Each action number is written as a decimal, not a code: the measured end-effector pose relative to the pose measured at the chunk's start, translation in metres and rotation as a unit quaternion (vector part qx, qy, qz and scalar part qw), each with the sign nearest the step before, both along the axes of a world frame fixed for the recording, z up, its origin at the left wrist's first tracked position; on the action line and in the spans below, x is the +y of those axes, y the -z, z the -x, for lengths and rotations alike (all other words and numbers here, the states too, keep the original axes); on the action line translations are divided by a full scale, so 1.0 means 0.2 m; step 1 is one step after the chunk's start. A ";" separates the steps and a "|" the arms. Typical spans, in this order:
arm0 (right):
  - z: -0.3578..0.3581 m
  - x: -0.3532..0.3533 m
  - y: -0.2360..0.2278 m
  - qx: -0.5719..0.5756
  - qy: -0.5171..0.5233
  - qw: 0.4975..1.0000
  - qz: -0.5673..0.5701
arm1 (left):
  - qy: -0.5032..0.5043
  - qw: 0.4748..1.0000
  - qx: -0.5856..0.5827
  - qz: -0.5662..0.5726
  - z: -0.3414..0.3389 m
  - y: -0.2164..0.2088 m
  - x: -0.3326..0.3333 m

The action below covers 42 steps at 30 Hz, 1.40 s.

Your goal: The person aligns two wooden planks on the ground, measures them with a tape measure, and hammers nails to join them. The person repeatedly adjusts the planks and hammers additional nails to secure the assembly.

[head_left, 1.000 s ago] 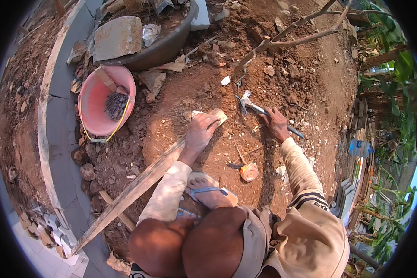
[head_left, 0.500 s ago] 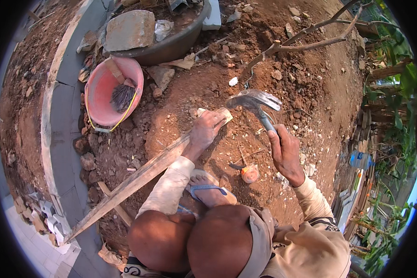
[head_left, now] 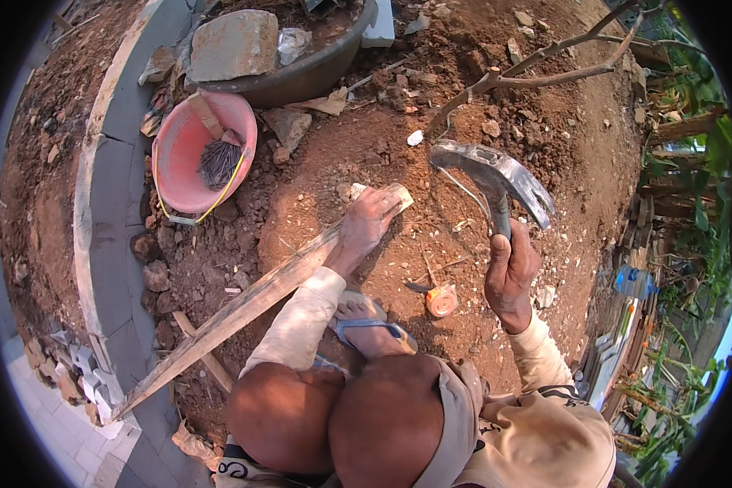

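In the head view, the claw hammer (head_left: 496, 168) has come up off the soil: its handle is wrapped in the fingers of the right hand (head_left: 512, 272), and its head is now held clear of the ground, so it is free to move. The left hand (head_left: 363, 225) stays closed over the upper end of the long wooden plank (head_left: 252, 307), which slants down to the lower left; whether a small piece is also pinched there, I cannot tell.

A forked branch (head_left: 537, 79) reaches in beyond the hammer head, perhaps limiting room on that side. An orange roll (head_left: 442, 301) lies on the dirt between the forearms, near the sandalled foot (head_left: 372, 333). Left of the plank, the pink bucket (head_left: 173, 154) holds thin dark nail-like pieces (head_left: 219, 164); beyond it, a concrete slab (head_left: 236, 45) rests on a dark tub (head_left: 309, 88).
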State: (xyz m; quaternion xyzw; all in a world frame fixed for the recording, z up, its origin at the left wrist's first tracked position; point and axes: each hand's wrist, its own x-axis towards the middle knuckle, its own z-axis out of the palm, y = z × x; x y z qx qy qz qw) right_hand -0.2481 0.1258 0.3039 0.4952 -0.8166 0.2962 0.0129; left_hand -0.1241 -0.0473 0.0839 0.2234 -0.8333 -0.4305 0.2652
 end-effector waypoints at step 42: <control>0.24 -0.33 0.96 -0.255 0.081 0.949 -0.170 | 0.051 0.957 -0.286 0.006 -0.17 0.03 -0.05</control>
